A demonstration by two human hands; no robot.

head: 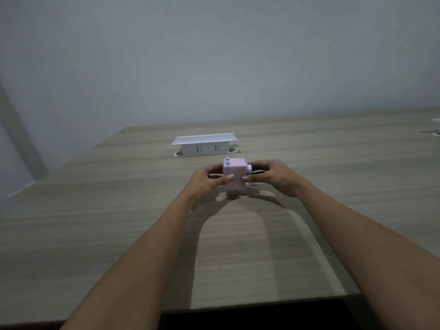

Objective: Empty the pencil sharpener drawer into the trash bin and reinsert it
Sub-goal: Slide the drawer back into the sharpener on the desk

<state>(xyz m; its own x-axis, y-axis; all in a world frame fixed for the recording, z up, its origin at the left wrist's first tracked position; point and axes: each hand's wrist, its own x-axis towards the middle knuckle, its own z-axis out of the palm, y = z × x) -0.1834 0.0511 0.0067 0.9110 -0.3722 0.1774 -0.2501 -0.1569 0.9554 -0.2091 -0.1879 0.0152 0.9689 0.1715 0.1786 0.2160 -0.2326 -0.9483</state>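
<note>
A: Head view: pencil sharpener (234, 176) stands mid-table (119, 234), near the socket box (204, 145). Our left hand (204, 184) and right hand (278, 178) both have fingers closed on it, thumbs on the near face.

B: Drawer?

A: Looks in, low on the body; can't tell clearly. We'd pin the body with one hand and slide the drawer out level. Bin isn't visible.
</note>
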